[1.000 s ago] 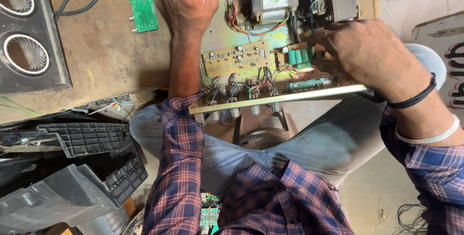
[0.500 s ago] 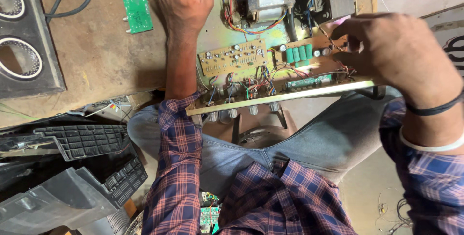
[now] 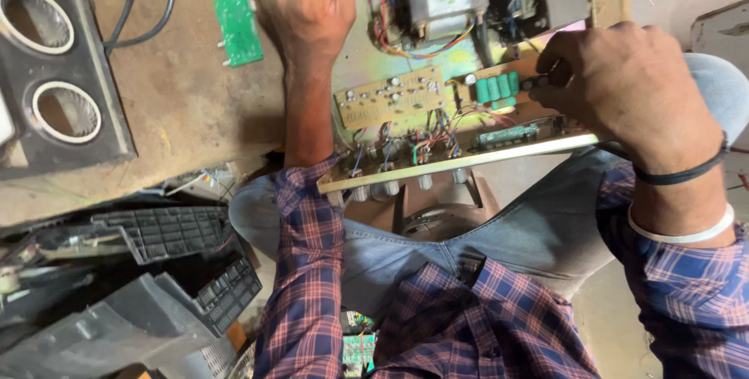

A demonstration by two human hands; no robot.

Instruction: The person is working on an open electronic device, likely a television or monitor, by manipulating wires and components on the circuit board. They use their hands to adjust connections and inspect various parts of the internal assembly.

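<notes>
Chassis (image 3: 460, 162): an opened amplifier sat across the lap, its front rail tipped toward the body, knobs pointing down.
Right hand (image 3: 624, 90): fingers were bunched together at the right end of the boards, beside the green capacitors (image 3: 495, 87); whether they pinched a part or a tool could not be told.
Risk there: a slip might have bent a capacitor lead or bridged two joints, since the parts stood close together.
Wires (image 3: 425, 139): a loose coloured tangle ran just behind the rail; a snagged finger could have torn one off.
Tan board (image 3: 390, 98): lay bare between the hands, open to a knock.
Left hand (image 3: 304, 5): lay flat, fingers spread, on the far left edge of the chassis, steadying it.
Risk there: were that hand lifted, the tilted chassis could have slid off the knees.
Transformer (image 3: 445, 1): stood farthest, touching nothing; its weight would have worsened any tip.
</notes>
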